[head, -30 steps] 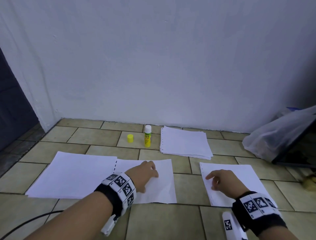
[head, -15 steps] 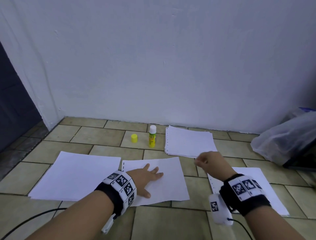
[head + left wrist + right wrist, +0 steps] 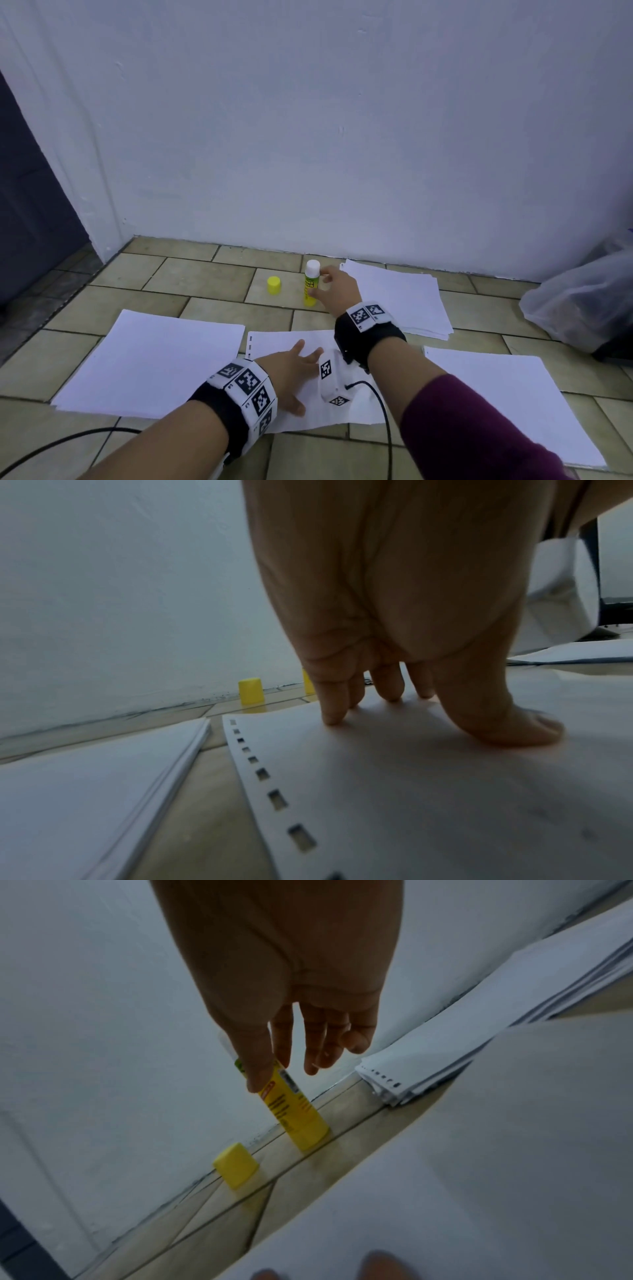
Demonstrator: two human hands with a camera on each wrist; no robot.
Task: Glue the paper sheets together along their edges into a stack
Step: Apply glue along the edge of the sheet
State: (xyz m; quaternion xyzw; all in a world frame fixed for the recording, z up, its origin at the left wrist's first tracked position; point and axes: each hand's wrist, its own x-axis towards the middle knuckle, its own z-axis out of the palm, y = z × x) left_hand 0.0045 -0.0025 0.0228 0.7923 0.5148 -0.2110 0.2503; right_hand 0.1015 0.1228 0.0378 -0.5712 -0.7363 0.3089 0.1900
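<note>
A yellow glue stick [image 3: 310,286] [image 3: 298,1112] with its white glue end bared stands upright on the tiled floor near the wall. Its yellow cap [image 3: 274,285] [image 3: 236,1165] [image 3: 251,691] sits just left of it. My right hand [image 3: 322,284] [image 3: 274,1066] reaches over it and pinches it between thumb and forefinger. The left hand [image 3: 294,363] [image 3: 394,696] presses flat, fingers spread, on the middle paper sheet [image 3: 277,341] [image 3: 411,791], which has punched holes along its left edge.
A pile of sheets [image 3: 150,363] lies on the left and a single sheet [image 3: 507,404] on the right. A thicker stack [image 3: 400,294] lies by the wall beside the glue. A plastic bag [image 3: 582,301] sits far right. A black cable [image 3: 383,411] trails from my right wrist.
My right hand left the right sheet, moved forward and left across the floor, and now pinches the glue stick. The left hand stayed on the middle sheet, its fingers now spread flat.
</note>
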